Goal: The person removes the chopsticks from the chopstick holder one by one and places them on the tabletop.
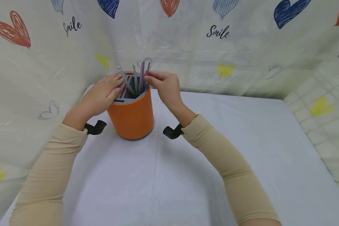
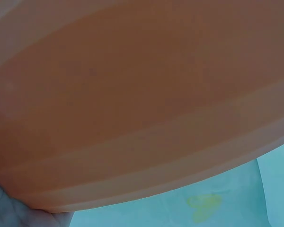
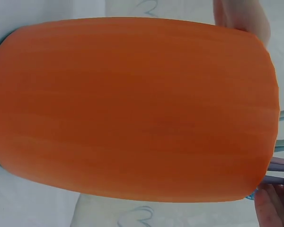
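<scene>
An orange utensil holder (image 1: 132, 121) stands upright on the white table, with a grey slotted top. Several thin pale-green and purple sticks (image 1: 141, 75) lean out of its larger opening. My left hand (image 1: 101, 92) lies over the holder's left rim with fingers extended. At the right rim, my right hand (image 1: 165, 84) pinches a thin purple stick (image 1: 148, 67) between thumb and forefinger. In the right wrist view the orange wall (image 3: 132, 109) fills most of the picture, with right-hand fingertips (image 3: 267, 205) at its lower right. The left wrist view shows mostly blurred orange wall (image 2: 146, 94).
The white table (image 1: 243, 141) stretches right and toward the front. A curtain (image 1: 192, 50) printed with hearts and "Smile" hangs close behind the holder and along the left side. Black wrist mounts (image 1: 173, 131) stick out below both hands.
</scene>
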Demonstrator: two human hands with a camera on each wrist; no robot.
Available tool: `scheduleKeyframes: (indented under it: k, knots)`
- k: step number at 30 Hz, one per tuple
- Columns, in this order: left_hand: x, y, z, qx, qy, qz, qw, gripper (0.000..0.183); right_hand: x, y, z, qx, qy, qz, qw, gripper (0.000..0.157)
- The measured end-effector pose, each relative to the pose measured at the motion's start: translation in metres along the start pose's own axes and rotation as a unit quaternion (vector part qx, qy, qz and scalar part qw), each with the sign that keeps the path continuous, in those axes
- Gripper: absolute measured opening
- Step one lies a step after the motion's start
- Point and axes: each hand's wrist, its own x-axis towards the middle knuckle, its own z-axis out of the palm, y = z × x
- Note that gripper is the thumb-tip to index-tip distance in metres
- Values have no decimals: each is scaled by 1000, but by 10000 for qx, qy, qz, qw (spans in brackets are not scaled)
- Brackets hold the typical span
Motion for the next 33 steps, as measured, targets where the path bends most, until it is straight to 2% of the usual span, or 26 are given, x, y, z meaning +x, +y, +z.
scheduleKeyframes:
  k: [7, 12, 17, 21, 26, 33]
  knots:
    - [-1, 0, -1, -35, 75, 25, 10000, 53, 2, -15, -2, 452, 144, -324, 9983, 25]
    - [-7, -2, 0, -61, 33, 12, 10000, 53, 2, -37, -5, 707, 287, -690, 9947, 23]
    - [-9, -3, 1, -76, 43, -20, 10000, 54, 3, -63, -18, 1127, 525, -907, 9881, 24]
    - [-6, -3, 1, -46, 59, 29, 10000, 54, -3, -78, -30, 1439, 757, -1399, 9767, 24]
    - [-2, -1, 2, -16, 70, 83, 9999, 53, -14, -93, -42, 1728, 1148, -2166, 9539, 23]
    - [-1, 1, 0, 14, 91, 33, 10000, 53, -22, -107, -54, 1967, 1443, -2602, 9342, 23]
